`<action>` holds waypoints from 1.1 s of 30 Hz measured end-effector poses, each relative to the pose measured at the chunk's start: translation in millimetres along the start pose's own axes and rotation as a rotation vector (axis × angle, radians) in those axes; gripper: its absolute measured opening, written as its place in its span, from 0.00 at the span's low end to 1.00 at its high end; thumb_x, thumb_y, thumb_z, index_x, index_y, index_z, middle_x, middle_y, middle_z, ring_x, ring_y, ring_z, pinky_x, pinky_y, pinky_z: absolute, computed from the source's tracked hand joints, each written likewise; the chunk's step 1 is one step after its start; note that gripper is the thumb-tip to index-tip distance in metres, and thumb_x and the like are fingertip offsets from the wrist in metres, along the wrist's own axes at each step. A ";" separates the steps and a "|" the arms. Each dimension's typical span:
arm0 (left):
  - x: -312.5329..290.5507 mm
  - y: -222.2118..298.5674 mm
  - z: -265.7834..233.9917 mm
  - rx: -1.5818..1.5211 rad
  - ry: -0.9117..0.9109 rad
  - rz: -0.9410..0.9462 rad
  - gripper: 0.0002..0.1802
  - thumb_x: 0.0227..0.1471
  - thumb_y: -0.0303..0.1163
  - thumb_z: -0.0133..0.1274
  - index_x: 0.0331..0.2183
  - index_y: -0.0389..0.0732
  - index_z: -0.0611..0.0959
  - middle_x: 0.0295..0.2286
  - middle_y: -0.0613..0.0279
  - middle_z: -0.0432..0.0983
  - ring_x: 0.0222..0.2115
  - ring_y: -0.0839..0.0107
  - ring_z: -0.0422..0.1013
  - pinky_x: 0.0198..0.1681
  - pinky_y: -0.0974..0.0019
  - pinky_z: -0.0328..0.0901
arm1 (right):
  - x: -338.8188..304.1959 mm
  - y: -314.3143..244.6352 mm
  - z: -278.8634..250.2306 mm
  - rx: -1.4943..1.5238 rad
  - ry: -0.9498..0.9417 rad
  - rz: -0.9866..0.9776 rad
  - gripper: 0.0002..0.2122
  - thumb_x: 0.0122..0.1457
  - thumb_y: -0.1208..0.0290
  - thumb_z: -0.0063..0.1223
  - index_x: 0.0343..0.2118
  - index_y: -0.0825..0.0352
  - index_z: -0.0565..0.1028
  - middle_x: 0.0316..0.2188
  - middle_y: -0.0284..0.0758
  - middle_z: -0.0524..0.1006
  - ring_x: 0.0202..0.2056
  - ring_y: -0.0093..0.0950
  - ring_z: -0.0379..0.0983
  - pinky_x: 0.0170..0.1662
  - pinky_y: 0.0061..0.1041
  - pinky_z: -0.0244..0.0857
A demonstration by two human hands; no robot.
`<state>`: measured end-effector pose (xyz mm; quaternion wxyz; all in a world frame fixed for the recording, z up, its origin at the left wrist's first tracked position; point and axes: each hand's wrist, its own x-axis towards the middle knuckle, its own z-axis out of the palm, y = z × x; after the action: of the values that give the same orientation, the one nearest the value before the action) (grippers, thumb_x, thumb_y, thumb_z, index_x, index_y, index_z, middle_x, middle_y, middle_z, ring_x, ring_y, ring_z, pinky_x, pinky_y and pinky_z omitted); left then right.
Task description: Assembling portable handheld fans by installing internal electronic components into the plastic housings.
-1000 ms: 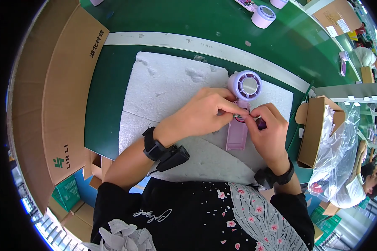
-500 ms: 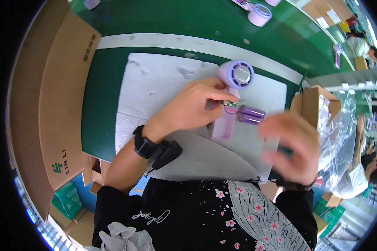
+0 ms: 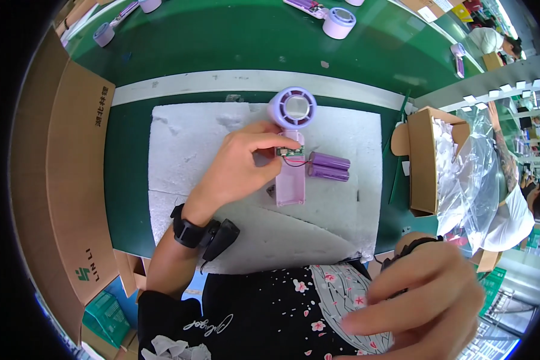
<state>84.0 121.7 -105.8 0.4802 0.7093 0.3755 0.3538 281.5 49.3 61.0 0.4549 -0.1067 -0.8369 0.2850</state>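
A lilac hand-held fan [image 3: 291, 109] with an opened pink handle [image 3: 290, 183] lies on a white foam pad [image 3: 186, 150]. My left hand [image 3: 240, 165] pinches the small circuit board [image 3: 289, 151] at the top of the handle. Two purple battery cells [image 3: 329, 166] lie just right of the handle, joined to it by thin wires. My right hand [image 3: 420, 306] is raised close to the camera at the lower right, blurred, fingers apart, with nothing seen in it.
The pad lies on a green bench [image 3: 222, 42]. Flat cardboard [image 3: 60, 180] stands at the left. An open carton with a clear plastic bag [image 3: 444, 162] is at the right. More fans [image 3: 336, 21] lie at the far side. Another person [image 3: 522, 210] works at the right.
My right hand left the fan handle and swung down and back toward the camera. The two purple cells came out of the handle and now lie beside it. My left hand stays on the handle.
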 end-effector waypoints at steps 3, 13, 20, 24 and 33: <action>-0.2 -1.9 -1.8 -0.018 0.029 -0.012 0.17 0.43 0.19 0.53 0.38 0.40 0.86 0.36 0.57 0.77 0.33 0.66 0.75 0.38 0.68 0.70 | -5.5 2.2 -7.0 -0.102 -0.033 0.142 0.10 0.45 0.70 0.67 0.32 0.62 0.81 0.30 0.30 0.79 0.27 0.31 0.74 0.25 0.28 0.65; -21.0 -6.0 -12.7 0.008 0.003 0.001 0.19 0.44 0.16 0.53 0.39 0.40 0.85 0.40 0.57 0.77 0.37 0.68 0.75 0.40 0.69 0.69 | -80.2 87.2 24.0 -0.474 -0.315 0.729 0.26 0.42 0.80 0.68 0.48 0.70 0.74 0.47 0.42 0.72 0.42 0.40 0.74 0.44 0.32 0.71; -29.2 -9.8 -20.4 0.015 0.002 -0.005 0.19 0.44 0.17 0.53 0.39 0.40 0.85 0.40 0.57 0.77 0.38 0.68 0.75 0.39 0.69 0.69 | -92.2 97.0 28.8 -0.033 -0.106 1.067 0.17 0.49 0.79 0.64 0.44 0.70 0.76 0.43 0.41 0.74 0.34 0.33 0.75 0.36 0.24 0.71; -28.7 -9.2 -20.2 0.028 0.004 -0.004 0.19 0.43 0.17 0.53 0.39 0.40 0.85 0.40 0.58 0.77 0.37 0.68 0.75 0.40 0.69 0.69 | -90.4 102.8 29.0 -0.001 -0.019 1.249 0.13 0.52 0.79 0.61 0.42 0.70 0.77 0.42 0.40 0.74 0.29 0.29 0.75 0.33 0.22 0.70; -25.9 -11.8 -15.1 0.028 0.065 0.042 0.17 0.40 0.20 0.57 0.37 0.42 0.85 0.35 0.57 0.78 0.33 0.62 0.76 0.37 0.65 0.70 | -98.9 94.0 35.4 -0.665 -0.206 0.564 0.07 0.49 0.78 0.63 0.32 0.72 0.79 0.38 0.41 0.80 0.29 0.33 0.76 0.34 0.29 0.72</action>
<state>56.5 108.3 -116.2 0.4504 0.7118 0.3809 0.3812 300.5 69.1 -77.3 0.2147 -0.4422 -0.8622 0.1227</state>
